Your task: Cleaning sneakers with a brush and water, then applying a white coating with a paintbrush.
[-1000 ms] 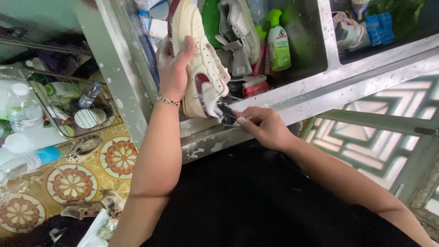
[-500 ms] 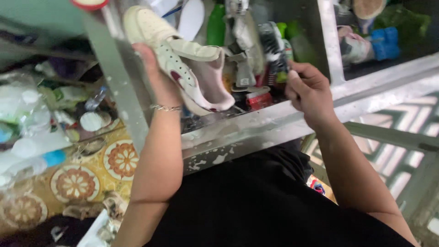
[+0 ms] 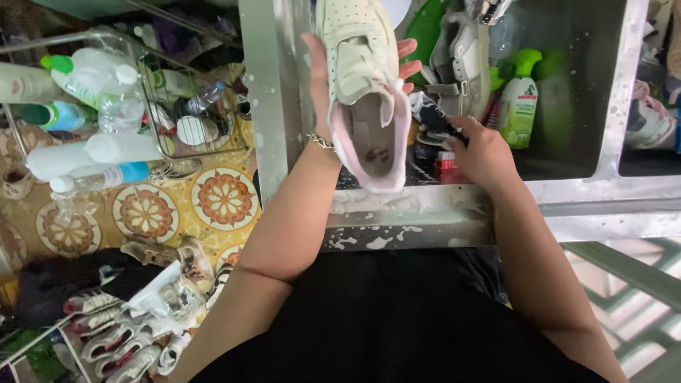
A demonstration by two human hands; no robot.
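My left hand (image 3: pixel 323 71) holds a cream sneaker (image 3: pixel 365 85) with a pink lining upright over the steel sink (image 3: pixel 425 209), its opening turned toward me. My right hand (image 3: pixel 482 152) grips a dark brush (image 3: pixel 433 117) just right of the shoe's heel. A thin bracelet circles my left wrist. Behind the shoe another pale sneaker (image 3: pixel 461 60) stands in the sink basin.
A green spray bottle (image 3: pixel 521 103) and a red brush (image 3: pixel 445 169) sit in the sink. A wire rack (image 3: pixel 152 92) with plastic bottles stands at the left on a patterned tile floor (image 3: pixel 213 198). Several shoes (image 3: pixel 135 326) lie at lower left.
The sneaker has turned from lying sideways to upright with its opening facing me. My right hand came down from the back of the sink to beside the heel, holding the brush.
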